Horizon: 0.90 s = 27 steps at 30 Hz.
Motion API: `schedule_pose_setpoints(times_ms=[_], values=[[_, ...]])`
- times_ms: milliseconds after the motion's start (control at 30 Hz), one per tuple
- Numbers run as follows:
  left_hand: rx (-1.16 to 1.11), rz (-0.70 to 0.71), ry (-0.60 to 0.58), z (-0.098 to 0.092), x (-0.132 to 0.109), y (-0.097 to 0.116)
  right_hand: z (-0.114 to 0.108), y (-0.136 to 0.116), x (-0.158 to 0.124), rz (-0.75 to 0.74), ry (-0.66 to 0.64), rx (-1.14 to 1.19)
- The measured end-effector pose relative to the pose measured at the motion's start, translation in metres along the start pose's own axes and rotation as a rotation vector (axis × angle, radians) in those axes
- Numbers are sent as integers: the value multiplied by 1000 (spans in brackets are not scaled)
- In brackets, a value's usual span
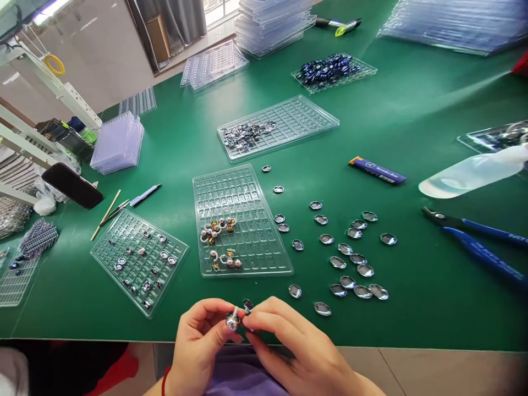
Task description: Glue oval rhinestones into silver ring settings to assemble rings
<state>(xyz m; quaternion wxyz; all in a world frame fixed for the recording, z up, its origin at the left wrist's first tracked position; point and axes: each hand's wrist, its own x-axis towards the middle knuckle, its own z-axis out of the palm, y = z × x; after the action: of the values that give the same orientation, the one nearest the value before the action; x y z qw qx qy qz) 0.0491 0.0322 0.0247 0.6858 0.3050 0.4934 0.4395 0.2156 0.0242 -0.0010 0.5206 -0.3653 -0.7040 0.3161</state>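
At the table's front edge my left hand [202, 341] pinches a small jewelry piece [232, 322] with a shiny silver bead and a pale curved part. The fingertips of my right hand [289, 335] close on the same piece from the other side; its far part is hidden by the fingers. A dark faceted gem [248, 305] shows just beyond the fingertips. Several loose oval gems [338, 262] lie on the green table to the right. Ahead, a clear compartment tray [243, 203] holds a few beaded pieces [218, 231] with pale rings.
A smaller tray [140, 264] with scattered gems lies left, near tweezers [117, 212], a pen [145, 194] and a phone [72, 184]. Blue-handled cutters [478, 242], a soft clear bottle [462, 173] and a blue packet [377, 169] lie right. Gem-filled trays [289, 124] and stacked trays [272, 25] stand behind.
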Motion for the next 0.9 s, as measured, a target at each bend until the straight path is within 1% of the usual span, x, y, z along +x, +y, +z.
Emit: schedule_pose_setpoints(times_ms=[100,167,267,333,367,433,500,567,600,633,667,733,767,833,900], values=[[63,-15,5,-6,1,1,-2,1,2,-20,5,-38],[205,10,21,-14,4,6,-4,4,5,-16,43,-89],[589,145,91,-27,9,16,-8,12,13,23,115,-194],[845,270,140,-36,12,22,-10,17,19,30,114,-236],[939,323,156,-40,13,23,-10,18,21,24,101,-241],[1045,387,175,-46,14,25,-9,19,23,5,82,-224],[1065,432,197,-47,10,27,-5,18,22,14,88,-193],[1026,492,208,-42,5,29,0,15,19,45,98,-154],[991,515,193,-38,2,30,2,13,17,53,101,-137],[949,529,150,-33,0,31,4,12,16,45,103,-117],[905,522,82,-27,-2,31,5,10,14,19,102,-94],[819,478,-73,-17,-4,31,5,8,12,-64,90,-46],[780,440,-120,-12,-4,30,5,8,10,-106,85,-27],[694,357,-152,-6,-2,26,3,7,9,-180,75,-23],[597,274,-138,-4,-1,21,2,4,8,-249,73,-64]])
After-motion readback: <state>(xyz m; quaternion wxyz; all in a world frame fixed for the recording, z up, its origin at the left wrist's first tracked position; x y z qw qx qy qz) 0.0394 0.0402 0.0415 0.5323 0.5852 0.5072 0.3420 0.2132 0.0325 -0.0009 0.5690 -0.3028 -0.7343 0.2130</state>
